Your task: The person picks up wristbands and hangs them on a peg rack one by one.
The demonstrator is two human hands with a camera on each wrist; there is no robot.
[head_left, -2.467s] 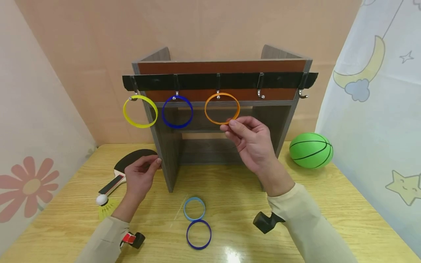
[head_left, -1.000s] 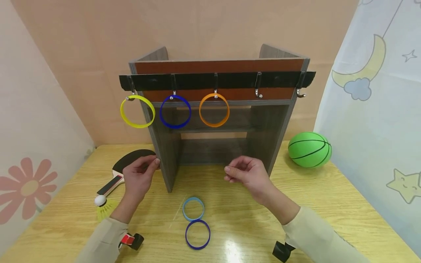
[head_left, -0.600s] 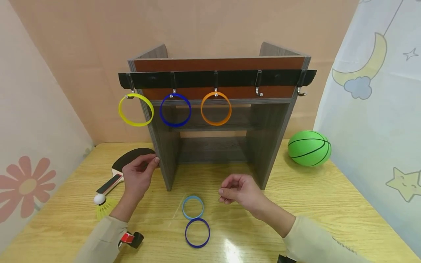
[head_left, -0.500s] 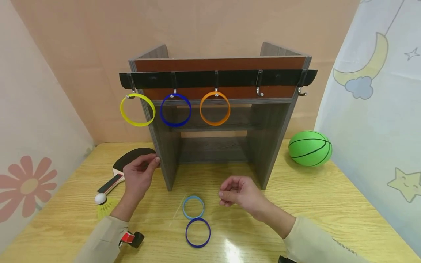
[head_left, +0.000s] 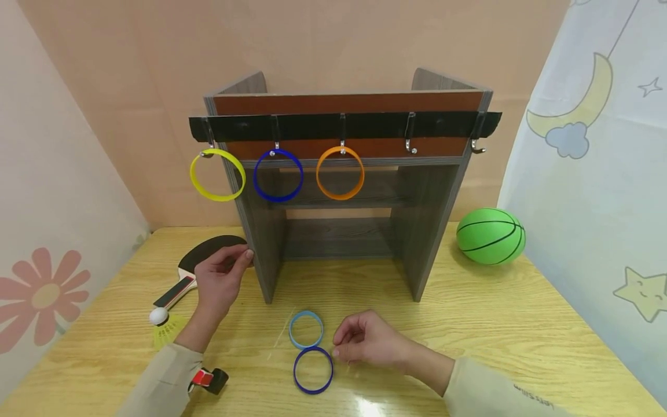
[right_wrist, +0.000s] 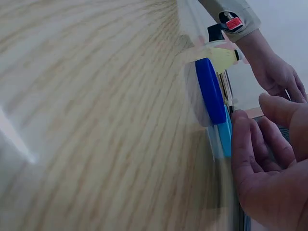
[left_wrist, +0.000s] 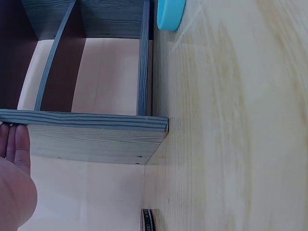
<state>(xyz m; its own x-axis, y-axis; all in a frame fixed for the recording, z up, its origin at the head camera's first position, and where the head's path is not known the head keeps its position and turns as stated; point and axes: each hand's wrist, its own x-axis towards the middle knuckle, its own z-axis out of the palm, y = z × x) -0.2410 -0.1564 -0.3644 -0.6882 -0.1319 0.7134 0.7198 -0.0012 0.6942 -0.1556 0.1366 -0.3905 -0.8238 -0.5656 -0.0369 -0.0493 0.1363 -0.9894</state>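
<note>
My left hand (head_left: 221, 278) holds the front edge of the grey wooden shelf unit (head_left: 259, 255), its fingers along the outer side panel. My right hand (head_left: 370, 344), fingers loosely curled and holding nothing, hovers just right of a dark blue wristband (head_left: 296, 379) lying on the table. A light blue wristband (head_left: 290, 333) lies against it on the far side. From the hooks on the unit's black strip (head_left: 307, 126) hang a yellow wristband (head_left: 219, 198), a blue wristband (head_left: 278, 198) and an orange wristband (head_left: 341, 196), left to right.
The two right-hand hooks, a silver hook (head_left: 410, 147) and an end hook (head_left: 477, 148), hold nothing. A green ball (head_left: 491, 236) sits to the right. Left of the unit lie a black table tennis paddle (head_left: 203, 252) and a yellow shuttlecock (head_left: 167, 330).
My right hand let go of the orange wristband, which now hangs on the middle hook. It then moved down to beside the dark blue wristband. The left hand stayed at the shelf edge.
</note>
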